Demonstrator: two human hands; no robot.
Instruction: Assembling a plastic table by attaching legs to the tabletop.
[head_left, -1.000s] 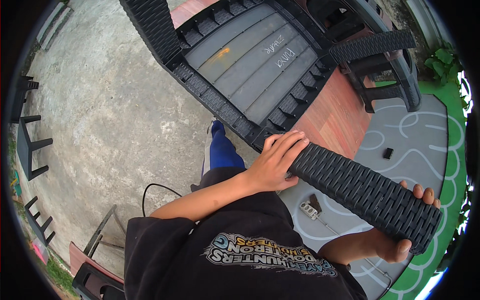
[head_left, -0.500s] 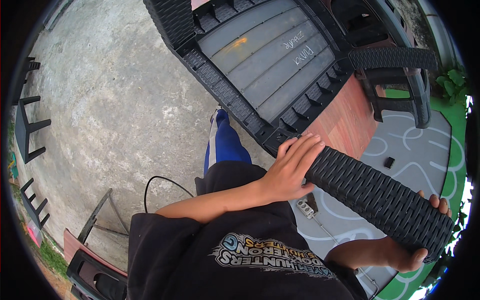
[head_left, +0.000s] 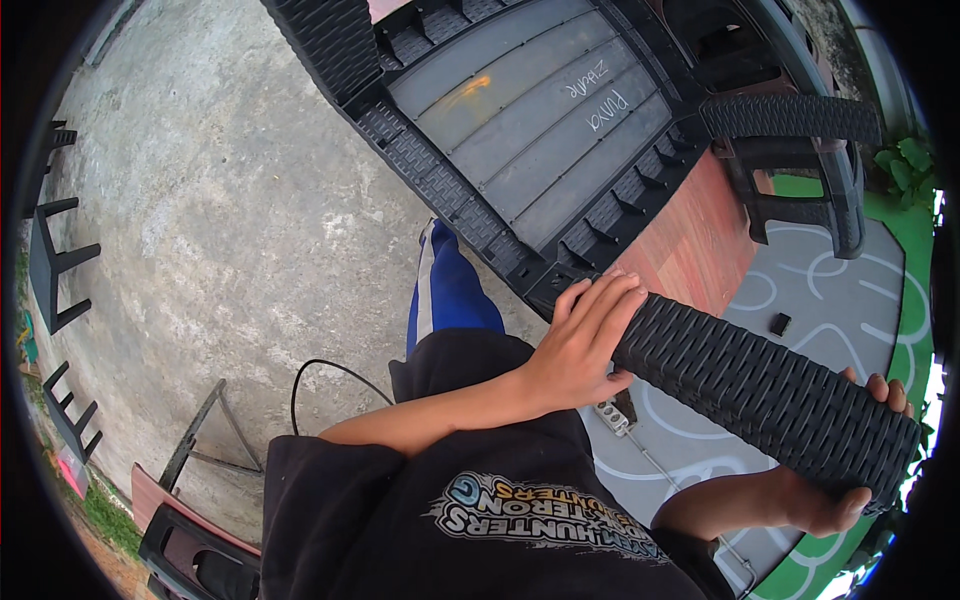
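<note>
An upside-down black plastic table (head_left: 485, 150) with a woven rattan pattern lies in front of me, its ribbed grey underside facing up. One thick woven leg (head_left: 760, 375) juts from its near corner toward the lower right. My left hand (head_left: 582, 350) is laid over the inner end of that leg by the corner, fingers across the top and thumb along the near side. At the outer end my right hand (head_left: 825, 508) grips the leg, thumb on the near side and fingertips showing over the far side. Whether the leg is fully seated in the corner is hidden by my left hand.
The table rests on a reddish wood-look surface (head_left: 695, 235). A white power strip (head_left: 612, 417) and a small black block (head_left: 780, 323) lie on the grey painted floor. Black plastic chairs (head_left: 805, 190) stand at right; black legged pieces (head_left: 60, 260) line the left. A black cable (head_left: 310, 370) loops beside me.
The leg's outer end and my right hand have shifted slightly right. The table's far left side has moved a little left. My left hand stays at the corner.
</note>
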